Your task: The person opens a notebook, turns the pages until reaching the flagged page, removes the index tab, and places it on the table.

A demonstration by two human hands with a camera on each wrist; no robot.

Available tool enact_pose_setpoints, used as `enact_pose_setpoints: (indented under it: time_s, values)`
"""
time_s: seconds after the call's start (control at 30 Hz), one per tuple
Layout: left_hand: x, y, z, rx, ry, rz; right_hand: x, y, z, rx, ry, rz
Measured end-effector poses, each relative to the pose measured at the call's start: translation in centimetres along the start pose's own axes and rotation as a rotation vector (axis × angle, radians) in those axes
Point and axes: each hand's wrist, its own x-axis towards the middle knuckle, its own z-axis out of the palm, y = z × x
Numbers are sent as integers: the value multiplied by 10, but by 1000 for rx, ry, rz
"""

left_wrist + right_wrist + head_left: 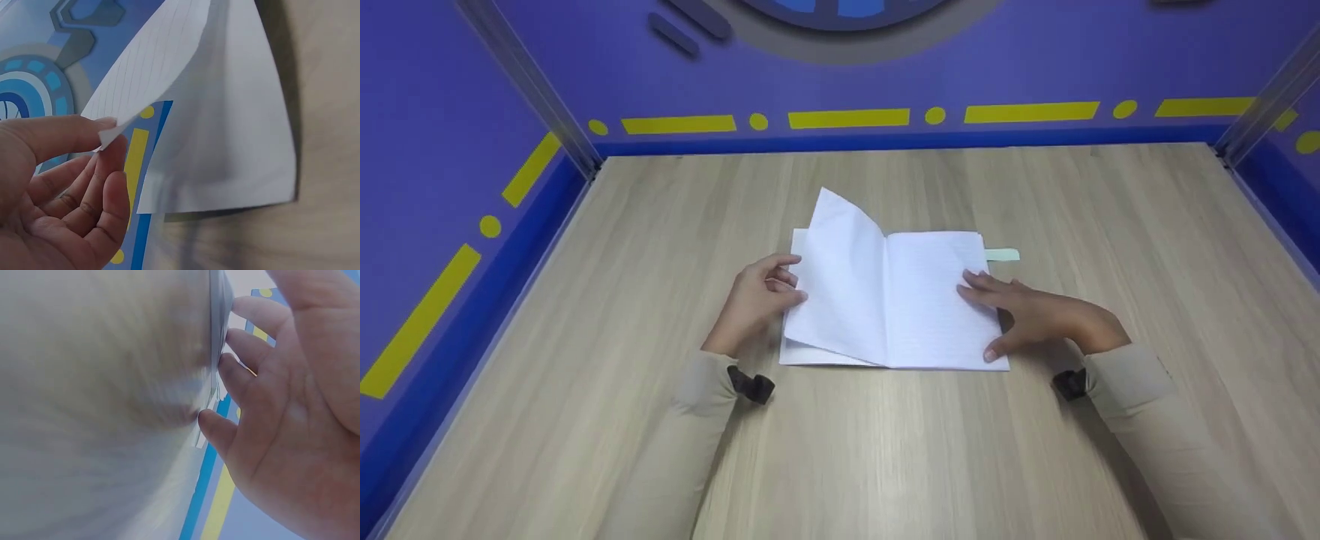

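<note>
The notebook (930, 300) lies open in the middle of the table (885, 457), its gutter running away from the person. One leaf (844, 281) of its left half stands partly raised, hinged at the gutter, its far corner peaked and the left page (825, 355) showing beneath it.

The left hand (759, 296) is the nearer to this leaf: the leaf spreads rightward from its grip to the gutter, with its long side running away from the person. That grip is closed to a thin pinch, the leaf's edge between thumb and fingertip, the other fingers loosely curled. The right hand (1027, 311) has its fingers spread, fingertips on the right page near its outer edge and thumb by the near corner; it has hold of nothing that shows.

A pale green tab (1003, 255) sticks out past the notebook's right edge, beyond the right hand. Beyond the table rises a purple wall (1035, 56) with yellow marks.

The left wrist view shows the pinch and the ruled lines on the leaf, both hard to make out from the head. The right wrist view gives the right palm and the notebook nearly edge-on, but not its pages.
</note>
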Motion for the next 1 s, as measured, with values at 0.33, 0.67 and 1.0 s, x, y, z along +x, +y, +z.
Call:
enact_pose_setpoints:
  time_s: [0.33,0.67,1.0]
  values:
    - [-3,-11,-6,56,-52,-55,-3,-2,-1,11,4,-9]
    - [-5,-11,-2,170,-101,55,-5,-2,-1,27,-2,-44]
    - [-8,-15,-3,312,-357,122,-6,-2,-1,27,-2,-31]
